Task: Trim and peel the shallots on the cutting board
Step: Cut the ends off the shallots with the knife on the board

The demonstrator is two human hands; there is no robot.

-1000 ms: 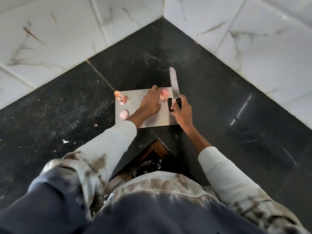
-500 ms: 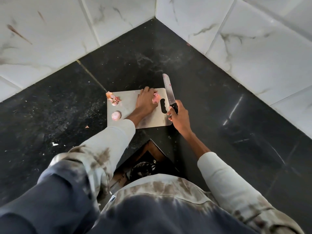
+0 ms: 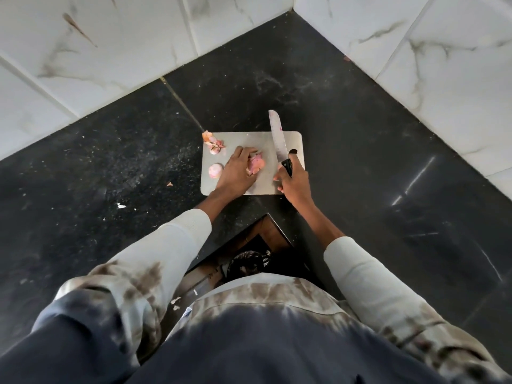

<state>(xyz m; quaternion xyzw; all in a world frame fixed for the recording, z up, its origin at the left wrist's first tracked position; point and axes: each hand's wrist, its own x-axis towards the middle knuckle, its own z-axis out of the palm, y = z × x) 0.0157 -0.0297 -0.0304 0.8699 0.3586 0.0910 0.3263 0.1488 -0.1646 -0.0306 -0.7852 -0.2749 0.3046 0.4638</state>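
Nearest the person, the right hand (image 3: 293, 184) hangs over the near right corner of the cutting board (image 3: 288, 137), its fingers wrapped tightly round the black handle of the knife (image 3: 278, 137). The blade points away across the right part of the board, its tip reaching past the far edge, and it looks lifted clear of the surface, though that is hard to tell for sure. Held off to that side, it seems parked out of the way while the other hand works.

The left hand (image 3: 235, 173) rests on the middle of the board with its fingers bent over a shallot (image 3: 256, 163), pinching or pressing at its pink, loosened skin. That fits peeling by hand, the board taking the weight so the bulb does not roll.

Just left of that hand, near the board's left edge, lies a pale round shallot (image 3: 215, 171), cut face up and apparently already trimmed. Beyond it, at the far left corner, sits a small heap of peels (image 3: 214, 144), one scrap hanging over the edge. They appear pushed there to keep the working middle free.

The board lies on a dark stone counter (image 3: 360, 162), close to the corner where white marble tiles (image 3: 138, 37) rise behind it.
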